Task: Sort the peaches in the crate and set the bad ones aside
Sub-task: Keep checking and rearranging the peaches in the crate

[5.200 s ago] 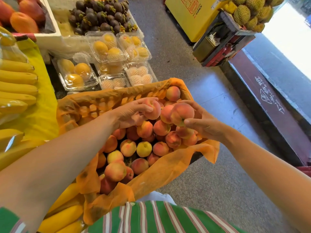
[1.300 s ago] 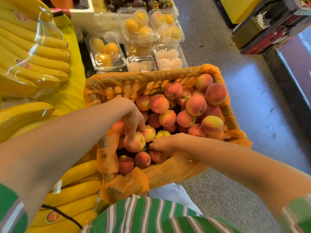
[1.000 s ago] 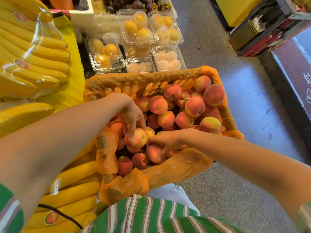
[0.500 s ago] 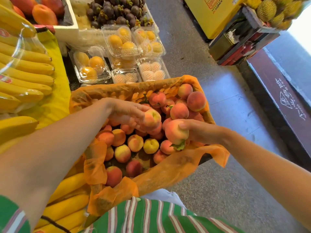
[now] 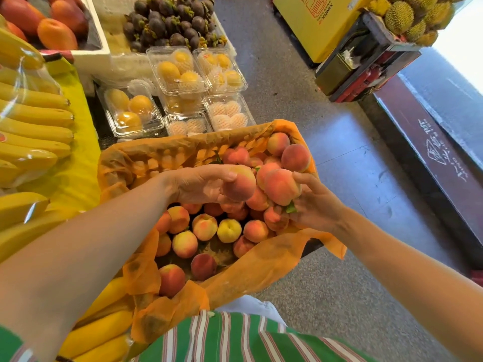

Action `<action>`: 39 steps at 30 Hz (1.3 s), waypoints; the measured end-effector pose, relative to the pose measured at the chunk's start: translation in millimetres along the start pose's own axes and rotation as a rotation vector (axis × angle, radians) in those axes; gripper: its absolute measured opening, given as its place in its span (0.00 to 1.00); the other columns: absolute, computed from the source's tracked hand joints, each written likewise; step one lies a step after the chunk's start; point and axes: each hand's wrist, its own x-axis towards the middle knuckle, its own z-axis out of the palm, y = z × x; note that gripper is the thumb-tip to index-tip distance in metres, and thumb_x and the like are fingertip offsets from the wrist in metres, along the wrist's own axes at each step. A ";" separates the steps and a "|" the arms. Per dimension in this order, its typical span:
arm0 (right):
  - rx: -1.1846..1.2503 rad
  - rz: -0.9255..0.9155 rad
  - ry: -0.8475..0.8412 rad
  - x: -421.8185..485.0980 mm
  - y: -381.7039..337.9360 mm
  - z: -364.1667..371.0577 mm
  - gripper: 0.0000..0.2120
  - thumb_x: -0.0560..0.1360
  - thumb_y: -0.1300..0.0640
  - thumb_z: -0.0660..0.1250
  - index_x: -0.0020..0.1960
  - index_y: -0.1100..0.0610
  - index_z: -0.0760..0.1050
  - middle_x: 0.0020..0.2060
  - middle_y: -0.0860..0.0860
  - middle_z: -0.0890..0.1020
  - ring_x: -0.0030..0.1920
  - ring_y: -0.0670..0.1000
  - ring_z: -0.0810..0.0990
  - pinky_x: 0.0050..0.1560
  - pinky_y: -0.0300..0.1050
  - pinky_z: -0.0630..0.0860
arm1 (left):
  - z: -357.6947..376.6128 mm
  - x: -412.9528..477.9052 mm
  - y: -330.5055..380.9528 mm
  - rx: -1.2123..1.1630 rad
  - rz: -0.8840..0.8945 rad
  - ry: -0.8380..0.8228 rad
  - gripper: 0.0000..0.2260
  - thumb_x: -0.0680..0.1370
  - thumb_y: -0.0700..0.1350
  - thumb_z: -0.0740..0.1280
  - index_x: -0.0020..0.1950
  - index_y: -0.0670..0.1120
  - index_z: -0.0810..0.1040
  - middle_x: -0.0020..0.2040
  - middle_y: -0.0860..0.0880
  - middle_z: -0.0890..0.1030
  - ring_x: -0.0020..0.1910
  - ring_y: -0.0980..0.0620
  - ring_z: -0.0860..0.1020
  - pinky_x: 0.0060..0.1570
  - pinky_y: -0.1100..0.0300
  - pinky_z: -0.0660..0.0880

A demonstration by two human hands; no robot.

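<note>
1. The crate (image 5: 156, 159) is lined with crumpled orange paper (image 5: 261, 270) that folds out over its rim.
2. The peaches (image 5: 184, 244) in it are round and range from pink-orange to yellow. They are heaped at the far right corner and lie sparse at the near end.
3. A pale-topped peach (image 5: 239, 182) is gripped in the left hand (image 5: 201, 184) above the pile.
4. A red peach (image 5: 281, 186) with a green leaf (image 5: 290, 208) under it is held in the right hand (image 5: 316, 205).
5. A yellow peach (image 5: 229, 230) lies mid-crate.

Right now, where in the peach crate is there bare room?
Bare bottom shows at the near end of the crate, between the dark red peach and the yellow peach. The floor right of it is open. The far end is piled under the left hand and right hand.
</note>
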 end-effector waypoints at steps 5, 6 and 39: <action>-0.283 -0.153 0.025 -8.1 -5.4 5.7 0.40 0.56 0.47 0.83 0.65 0.54 0.74 0.56 0.56 0.81 0.55 0.56 0.80 0.52 0.54 0.74 | 3.9 1.6 -0.7 -0.175 0.052 0.020 0.39 0.64 0.55 0.77 0.69 0.39 0.69 0.63 0.38 0.77 0.59 0.45 0.78 0.51 0.57 0.79; -0.309 -0.176 0.048 -9.8 -5.5 7.2 0.39 0.55 0.50 0.83 0.63 0.53 0.75 0.55 0.53 0.82 0.54 0.54 0.81 0.51 0.51 0.76 | 4.0 3.0 -1.3 -0.202 0.052 0.027 0.38 0.65 0.55 0.75 0.68 0.36 0.69 0.63 0.35 0.74 0.60 0.43 0.76 0.50 0.57 0.79; -0.562 -0.267 0.404 -50.0 -21.7 -18.7 0.38 0.58 0.50 0.83 0.64 0.53 0.71 0.61 0.55 0.77 0.56 0.53 0.81 0.51 0.45 0.81 | 19.1 28.2 16.1 0.436 0.185 0.481 0.29 0.65 0.54 0.76 0.63 0.47 0.73 0.61 0.43 0.76 0.54 0.49 0.78 0.49 0.55 0.79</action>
